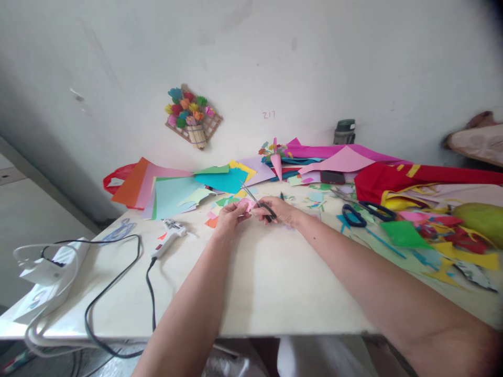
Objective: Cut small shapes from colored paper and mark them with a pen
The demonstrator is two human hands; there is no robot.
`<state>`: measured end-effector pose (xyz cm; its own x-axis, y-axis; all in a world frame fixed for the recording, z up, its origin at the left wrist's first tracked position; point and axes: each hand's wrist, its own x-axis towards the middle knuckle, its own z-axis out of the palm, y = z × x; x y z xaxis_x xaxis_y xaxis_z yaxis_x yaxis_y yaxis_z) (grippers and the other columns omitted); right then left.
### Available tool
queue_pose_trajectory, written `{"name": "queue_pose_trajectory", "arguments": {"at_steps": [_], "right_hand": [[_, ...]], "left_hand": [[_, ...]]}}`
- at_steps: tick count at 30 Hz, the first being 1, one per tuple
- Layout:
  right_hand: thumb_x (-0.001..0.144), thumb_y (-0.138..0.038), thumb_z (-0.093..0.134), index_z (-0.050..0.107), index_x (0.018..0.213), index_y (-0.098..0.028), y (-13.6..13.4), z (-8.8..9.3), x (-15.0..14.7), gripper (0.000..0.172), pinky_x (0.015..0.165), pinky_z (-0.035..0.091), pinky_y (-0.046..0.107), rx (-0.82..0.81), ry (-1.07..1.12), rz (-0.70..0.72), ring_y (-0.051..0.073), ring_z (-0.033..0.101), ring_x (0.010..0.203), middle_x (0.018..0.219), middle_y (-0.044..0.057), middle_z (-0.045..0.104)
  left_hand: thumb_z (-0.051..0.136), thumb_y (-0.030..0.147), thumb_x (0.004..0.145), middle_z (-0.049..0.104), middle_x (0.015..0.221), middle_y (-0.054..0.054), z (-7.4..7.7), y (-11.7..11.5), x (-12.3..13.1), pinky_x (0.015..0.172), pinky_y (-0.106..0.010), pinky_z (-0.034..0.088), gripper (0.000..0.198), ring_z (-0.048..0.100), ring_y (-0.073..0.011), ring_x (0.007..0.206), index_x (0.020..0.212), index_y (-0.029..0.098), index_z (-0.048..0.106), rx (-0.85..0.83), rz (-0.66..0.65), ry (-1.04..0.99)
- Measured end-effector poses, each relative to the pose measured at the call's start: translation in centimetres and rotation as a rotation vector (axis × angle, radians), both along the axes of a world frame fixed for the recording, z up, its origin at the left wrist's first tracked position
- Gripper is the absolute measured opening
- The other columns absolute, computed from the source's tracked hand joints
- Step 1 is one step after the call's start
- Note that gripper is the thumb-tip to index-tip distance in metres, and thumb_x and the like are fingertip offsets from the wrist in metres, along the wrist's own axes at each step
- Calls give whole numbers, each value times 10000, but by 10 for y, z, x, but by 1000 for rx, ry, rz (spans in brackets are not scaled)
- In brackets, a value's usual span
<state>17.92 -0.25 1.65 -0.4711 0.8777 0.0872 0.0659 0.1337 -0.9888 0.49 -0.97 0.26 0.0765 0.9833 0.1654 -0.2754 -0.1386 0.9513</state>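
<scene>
Behind our pale surface [283, 283] rose one whitish wall [236, 47], bearing one lattice ornament [196, 128] of many-coloured flowers and one handwritten number [269, 114], 217. Near the middle of the surface, toward its far edge, our left grip [232, 215] was narrow, its fingertips pinching one small pink paper piece [246, 204]. Our right grip [274, 209], just beside it, was closed around one pair of black-handled scissors [251, 194], the blades pointing toward the far edge. We counted two pairs in all; the second, the blue-handled scissors [356, 215], lay toward the right edge near one green paper square [405, 234]. Along the far edge we saw one dark phone [332, 177], one lidded bottle [344, 133] and one pink cone [276, 165] topped with paper flowers. Farther left lay one teal sheet [222, 181] and one orange sheet [131, 186]. Toward the left edge we had one glue gun [165, 247] and one white power strip [31, 306]. We could not count the small scraps [220, 209] surely.
</scene>
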Motion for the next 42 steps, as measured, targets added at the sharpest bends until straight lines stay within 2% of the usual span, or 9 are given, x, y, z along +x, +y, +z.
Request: {"name": "queue_pose_trajectory", "arguments": {"at_steps": [8,12,18,23,32,42], "right_hand": [[696,-413,663,566,776,-139,-4,10,8,301,295,245,155,41,-149,83,54,483,385,561,-15,588],[710,-419,644,554,771,-141,-6,12,9,298,306,245,156,54,-187,109,56,484,391,557,-17,578],[712,-411,639,536,732,-147,-2,10,12,284,303,241,163,65,-222,121,55,474,387,562,-13,582],[754,-400,600,534,730,-155,0,7,14,255,303,249,161,97,-218,169,54,476,390,581,-8,590],[745,-376,623,528,736,-151,4,8,17,244,310,273,158,64,-298,172,51,483,374,561,-16,585],[721,-399,648,524,720,-150,-1,15,17,278,327,268,167,25,-361,161,48,462,360,521,-26,568]], "left_hand": [[785,373,559,529,573,31,4,-2,0,642,-249,503,306,518,-77,548,580,149,579,38,30,28],[765,385,587,560,614,16,5,-3,-2,644,-254,510,298,550,-95,591,603,152,579,48,11,52],[740,401,629,601,632,-11,4,-2,-3,607,-248,512,301,574,-101,560,638,149,575,54,-37,90],[753,393,614,606,611,-15,3,-1,-4,606,-256,519,308,590,-110,558,640,146,571,46,-27,93],[757,393,603,558,558,28,5,-1,-8,606,-242,517,343,607,-111,580,632,143,524,36,-45,114],[734,407,629,589,575,18,4,0,-9,578,-245,494,341,571,-89,499,662,138,526,37,-58,182]]}}
